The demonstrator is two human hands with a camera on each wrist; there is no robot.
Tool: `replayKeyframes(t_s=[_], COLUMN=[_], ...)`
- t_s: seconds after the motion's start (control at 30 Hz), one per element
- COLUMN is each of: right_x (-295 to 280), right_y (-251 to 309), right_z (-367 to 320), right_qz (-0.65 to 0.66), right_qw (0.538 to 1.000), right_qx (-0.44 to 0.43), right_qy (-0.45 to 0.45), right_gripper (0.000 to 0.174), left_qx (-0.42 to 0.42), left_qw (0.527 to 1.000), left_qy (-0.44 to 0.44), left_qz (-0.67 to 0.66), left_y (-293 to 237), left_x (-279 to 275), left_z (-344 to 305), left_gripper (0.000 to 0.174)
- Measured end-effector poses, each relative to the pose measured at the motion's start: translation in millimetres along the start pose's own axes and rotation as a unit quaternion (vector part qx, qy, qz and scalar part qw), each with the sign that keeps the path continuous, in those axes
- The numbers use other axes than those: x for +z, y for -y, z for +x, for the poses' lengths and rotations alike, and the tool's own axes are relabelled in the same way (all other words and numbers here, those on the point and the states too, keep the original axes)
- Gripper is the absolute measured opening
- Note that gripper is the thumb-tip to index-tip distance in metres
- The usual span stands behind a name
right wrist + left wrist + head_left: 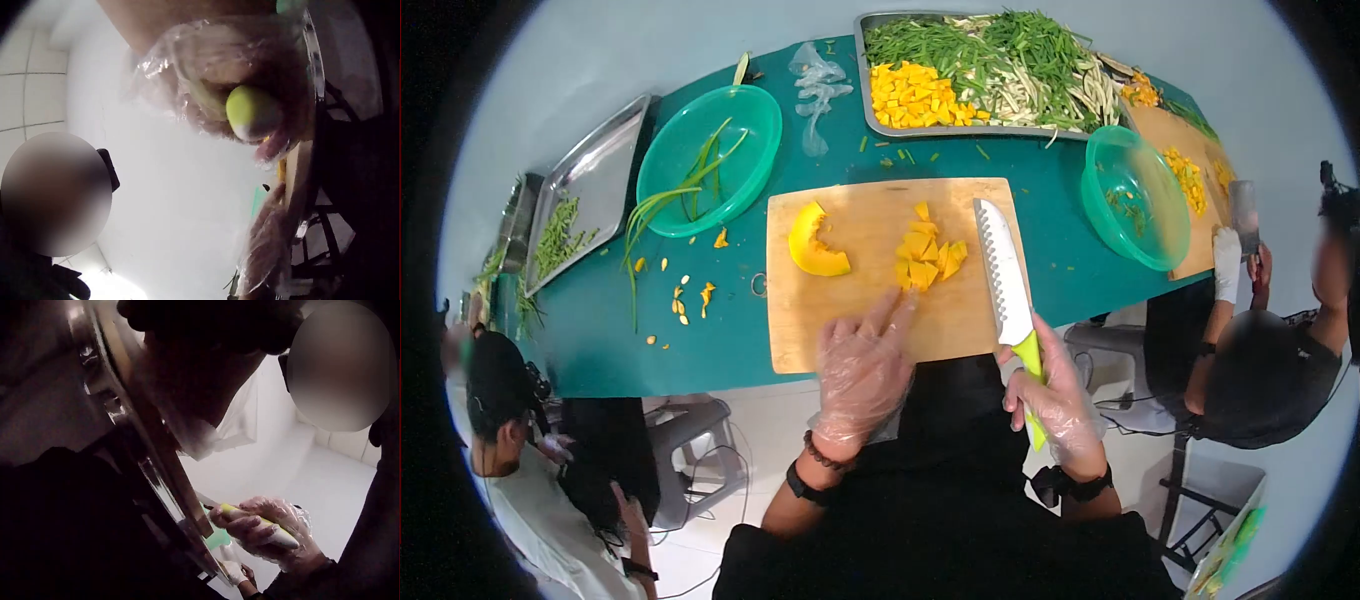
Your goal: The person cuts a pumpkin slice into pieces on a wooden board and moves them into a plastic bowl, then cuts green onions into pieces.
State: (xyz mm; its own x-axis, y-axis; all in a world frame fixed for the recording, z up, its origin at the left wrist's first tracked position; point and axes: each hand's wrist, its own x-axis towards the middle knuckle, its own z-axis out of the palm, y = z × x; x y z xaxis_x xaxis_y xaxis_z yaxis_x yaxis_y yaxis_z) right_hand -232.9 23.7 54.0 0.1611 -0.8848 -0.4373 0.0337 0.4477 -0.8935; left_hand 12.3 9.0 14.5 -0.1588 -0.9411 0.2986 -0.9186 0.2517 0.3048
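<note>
In the head view, a wooden cutting board point(840, 330) carries a curved pumpkin wedge point(818, 245) at its left and a small heap of pumpkin pieces point(925, 255) near the middle. My gloved left hand point(865, 370) reaches over the board's front edge, its extended fingers at the near side of the heap; whether they touch it is unclear. My gloved right hand point(1055, 395) grips the green-and-white handle of a knife point(1003, 270), whose blade lies along the board's right side, pointing away. The handle point(250, 112) also shows in the right wrist view.
Behind the board stands a metal tray point(960, 130) of cut vegetables. Green basins point(662, 165) point(1120, 240) flank the board. Seeds and scraps lie on the green table point(600, 340) to the left. Other people are at both sides; one works at another board point(1165, 130).
</note>
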Motion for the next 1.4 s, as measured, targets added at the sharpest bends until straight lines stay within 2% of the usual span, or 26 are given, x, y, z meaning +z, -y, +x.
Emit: replayKeyframes(t_s=[0.1, 0.23, 0.3, 0.37, 0.4, 0.5, 0.53, 0.6, 0.7, 0.83, 0.9, 0.97, 1.0, 1.03, 1.07, 1.13, 1.2, 1.3, 1.4], right_x=[-3.4, -7.3, -4.3, -1.4, 1.6, 12.7, 11.3, 13.3, 14.8, 12.2, 15.7, 15.7, 18.1, 18.2, 16.9, 11.8, 10.6, 12.0, 11.6], right_y=[-15.8, -29.5, -33.5, -36.5, -37.5, -39.6, -44.7, -42.2, -38.8, -36.4, -44.6, -40.3, -37.5, -35.0, -39.5, -48.0, -50.5, -49.7, -50.4], right_z=[-4.1, -9.7, -7.6, -4.8, -4.4, -6.5, -7.4, -8.2, -8.6, -7.3, -10.6, -9.9, -10.6, -11.2, -11.7, -8.8, -8.2, -8.7, -8.9], right_qz=[-0.007, -0.047, -0.051, -0.089, -0.076, -0.047, -0.05, -0.044, -0.029, -0.087, -0.056, -0.07, -0.084, -0.085, -0.062, -0.028, -0.016, -0.024, -0.018], right_qw=[0.999, 0.994, 0.993, 0.99, 0.99, 0.989, 0.99, 0.99, 0.991, 0.989, 0.987, 0.987, 0.987, 0.986, 0.989, 0.992, 0.993, 0.993, 0.994], right_qx=[-0.007, -0.011, -0.006, -0.024, -0.032, -0.04, -0.04, -0.037, -0.029, -0.024, -0.029, -0.019, -0.017, -0.005, -0.012, -0.024, -0.024, -0.028, -0.039], right_qy=[-0.05, -0.097, -0.109, -0.106, -0.116, -0.133, -0.129, -0.129, -0.13, -0.121, -0.145, -0.141, -0.138, -0.14, -0.134, -0.117, -0.114, -0.115, -0.104], right_gripper=[0.075, 0.067, 0.067, 0.065, 0.064, 0.062, 0.062, 0.063, 0.062, 0.061, 0.062, 0.061, 0.061, 0.063, 0.064, 0.066, 0.067, 0.066, 0.066], left_qx=[0.012, 0.027, 0.043, 0.104, 0.147, 0.14, 0.092, 0.081, 0.111, 0.144, 0.181, 0.203, 0.151, 0.058, -0.094, -0.039, 0.037, 0.062, 0.059], left_qw=[1.0, 0.991, 0.977, 0.96, 0.954, 0.938, 0.937, 0.932, 0.93, 0.932, 0.933, 0.942, 0.958, 0.974, 0.972, 0.988, 0.992, 0.99, 0.996], left_qy=[-0.015, -0.051, -0.08, -0.128, -0.106, -0.112, -0.085, -0.067, -0.03, -0.021, -0.032, -0.094, -0.117, -0.104, -0.077, -0.044, -0.036, -0.058, 0.016], left_qz=[-0.014, -0.118, -0.192, -0.228, -0.239, -0.298, -0.327, -0.346, -0.35, -0.333, -0.309, -0.252, -0.215, -0.193, -0.2, -0.14, -0.117, -0.113, -0.058], left_y=[-0.4, 3.3, 1.5, -16.1, -24.5, -59.3, -68.9, -75.2, -74.8, -67.3, -53.1, -24.0, -4.6, 14.1, 29.9, 64.8, 71.5, 43.4, 32.0], left_x=[2.3, -4.8, -20.5, -56.4, -83.0, -139.7, -158.4, -171.9, -176.0, -166.8, -155.6, -125.3, -104.5, -85.2, -68.9, -43.0, -29.4, -11.1, 7.5], left_z=[3.4, -0.9, -3.6, 3.4, 11.2, 15.3, 14.1, 13.0, 3.1, -3.4, -2.1, 7.3, 20.8, 35.6, 52.3, 65.5, 77.0, 93.3, 112.4], left_gripper=[0.056, 0.054, 0.052, 0.044, 0.036, 0.029, 0.022, 0.02, 0.019, 0.018, 0.018, 0.018, 0.018, 0.018, 0.018, 0.019, 0.022, 0.024, 0.03])
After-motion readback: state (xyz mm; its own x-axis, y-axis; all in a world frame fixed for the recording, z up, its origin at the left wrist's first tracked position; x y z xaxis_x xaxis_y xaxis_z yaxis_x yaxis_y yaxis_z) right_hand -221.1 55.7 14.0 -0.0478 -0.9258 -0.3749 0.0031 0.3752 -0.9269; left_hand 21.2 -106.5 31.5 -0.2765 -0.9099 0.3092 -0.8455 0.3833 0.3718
